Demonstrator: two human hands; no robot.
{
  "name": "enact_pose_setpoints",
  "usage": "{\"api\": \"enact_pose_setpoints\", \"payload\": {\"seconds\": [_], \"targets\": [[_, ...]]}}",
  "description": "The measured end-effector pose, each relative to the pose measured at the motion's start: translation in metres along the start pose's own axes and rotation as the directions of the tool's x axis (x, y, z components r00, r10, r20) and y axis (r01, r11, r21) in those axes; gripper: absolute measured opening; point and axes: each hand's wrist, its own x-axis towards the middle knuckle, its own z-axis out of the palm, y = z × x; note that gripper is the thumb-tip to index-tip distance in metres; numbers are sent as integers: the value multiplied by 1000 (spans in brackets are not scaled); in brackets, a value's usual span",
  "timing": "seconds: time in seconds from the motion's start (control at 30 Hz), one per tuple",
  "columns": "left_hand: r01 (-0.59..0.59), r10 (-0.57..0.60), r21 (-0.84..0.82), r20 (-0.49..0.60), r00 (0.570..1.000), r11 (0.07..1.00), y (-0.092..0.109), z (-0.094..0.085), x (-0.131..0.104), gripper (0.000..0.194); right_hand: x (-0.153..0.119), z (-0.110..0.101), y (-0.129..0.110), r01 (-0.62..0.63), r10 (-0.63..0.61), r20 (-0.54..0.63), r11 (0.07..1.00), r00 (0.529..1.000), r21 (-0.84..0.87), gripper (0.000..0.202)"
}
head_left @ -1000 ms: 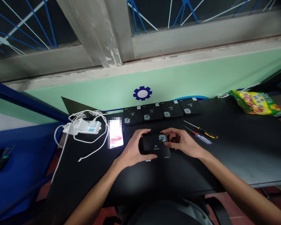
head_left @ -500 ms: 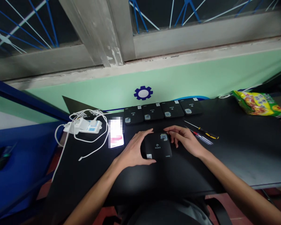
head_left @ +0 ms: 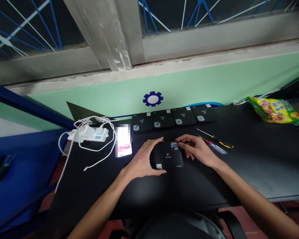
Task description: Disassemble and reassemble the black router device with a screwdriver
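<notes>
A flat black set-top box [head_left: 168,157] with rounded corners lies on the black table in front of me. Its top bears a pale logo, a small white label at the near left and a torn-looking silvery sticker [head_left: 174,146] at the far right corner. My left hand [head_left: 146,157] clasps the left side, fingers along the far edge and thumb at the near edge. At the sticker's corner, the thumb and forefinger of my right hand [head_left: 193,147] pinch the box's edge; the other fingers curl beside it. Whether the sticker itself is gripped I cannot make out.
Several similar black boxes [head_left: 163,119] stand in a row by the wall. Left are a lit phone [head_left: 124,141] and a white power strip [head_left: 99,134] with loose cables. Two screwdrivers [head_left: 215,146] lie right of my hand, beyond them a yellow-green snack bag [head_left: 276,111].
My right thumb and forefinger have shifted slightly and come closer together at the box's far right corner. The left hand and the box stay where they were.
</notes>
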Motion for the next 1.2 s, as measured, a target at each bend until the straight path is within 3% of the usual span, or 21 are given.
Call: {"api": "enact_pose_setpoints", "payload": {"seconds": [0.33, 1.2], "targets": [[9, -9, -62, 4, 1000, 998, 1, -7, -1, 153, 2, -2, 7, -18, 18, 8, 1000, 1000, 0, 44], [32, -29, -76, 46, 999, 997, 4, -6, -1, 141, 2, -4, 4, -20, 20, 6, 1000, 1000, -11, 42]]}}
